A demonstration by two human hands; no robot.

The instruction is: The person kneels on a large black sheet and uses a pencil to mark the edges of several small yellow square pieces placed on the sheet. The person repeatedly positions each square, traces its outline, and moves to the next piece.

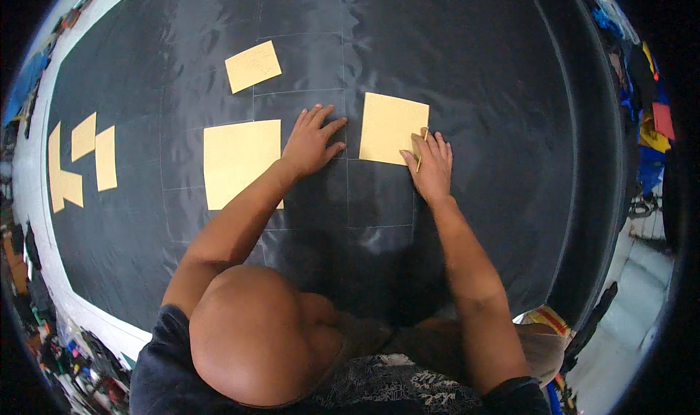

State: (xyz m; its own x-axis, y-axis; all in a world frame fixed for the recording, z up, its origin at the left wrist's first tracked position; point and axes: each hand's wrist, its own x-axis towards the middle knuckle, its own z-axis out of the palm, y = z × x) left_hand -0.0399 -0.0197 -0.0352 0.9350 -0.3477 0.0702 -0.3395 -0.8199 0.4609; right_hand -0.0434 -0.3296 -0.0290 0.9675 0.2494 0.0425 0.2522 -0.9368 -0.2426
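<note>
My left hand point(313, 139) lies with its fingers spread on the black sheet material point(467, 58), between two pale yellow card pieces. Under its wrist side is the larger near-square card point(240, 160). The other squarish card point(394, 127) lies to the right, with my right hand point(434, 166) resting on its lower right edge. A thin yellow pencil-like stick point(418, 163) is tucked between the thumb and fingers of that hand. Thin pale lines are drawn over the sheet, forming rectangles around and below the cards.
A smaller tilted card point(253, 67) lies farther off. Several narrow card pieces point(106, 158) lie near the left edge. The sheet covers a white-edged table point(55, 269), with a dark rolled fold point(594, 160) along the right. Beyond are colourful heaps of material point(652, 131).
</note>
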